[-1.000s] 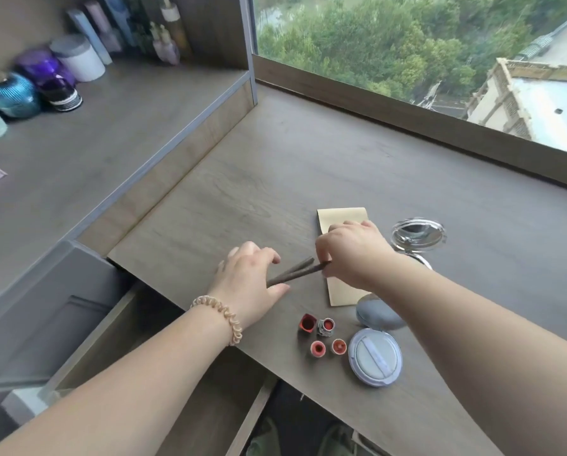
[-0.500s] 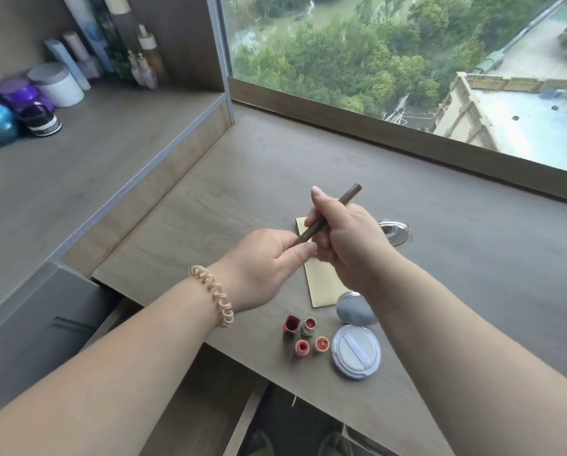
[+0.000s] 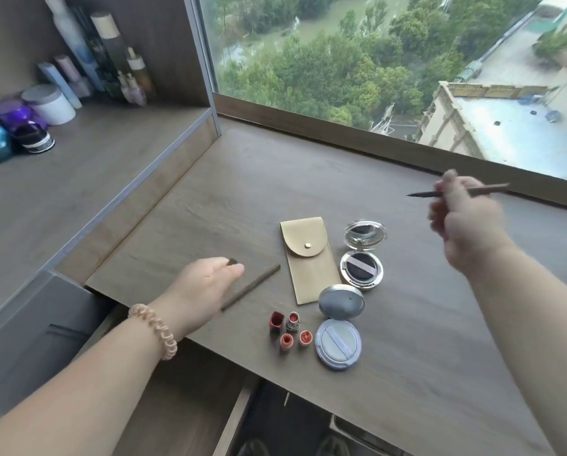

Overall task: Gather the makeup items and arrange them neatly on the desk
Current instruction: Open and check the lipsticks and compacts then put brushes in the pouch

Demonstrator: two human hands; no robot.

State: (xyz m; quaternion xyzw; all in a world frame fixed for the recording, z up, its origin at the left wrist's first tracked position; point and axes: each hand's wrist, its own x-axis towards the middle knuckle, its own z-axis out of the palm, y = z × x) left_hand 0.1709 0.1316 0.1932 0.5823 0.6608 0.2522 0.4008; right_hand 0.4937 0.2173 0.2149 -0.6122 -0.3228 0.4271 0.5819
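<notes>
- Oddly blurred, the right hand (image 3: 466, 222) is raised over the desk (image 3: 242, 185) near the window ledge; its fingers are hard to separate, but they are closed around a thin brown pen (image 3: 456, 191) with a dark fine tip pointing left.
- Left hand (image 3: 203, 284) lies low at the desk's near edge, thumb and fingers pinched on a small dark cap (image 3: 232, 261), mostly hidden by the fingertips.
- A brown pencil (image 3: 250, 287) lies slanted on the desk just beside the left hand; its lower end meets the hand, and I cannot tell whether they touch.
- Right of it lies a beige pouch (image 3: 308, 264), snap flap shut.
- Beside the pouch sits an open compact (image 3: 362, 255), mirror lid tilted up.
- Nearer lie a grey round lid (image 3: 341, 301) and a pale cushion case (image 3: 338, 343), touching.
- Four small lipsticks (image 3: 288, 329) stand clustered, left of the case.
</notes>
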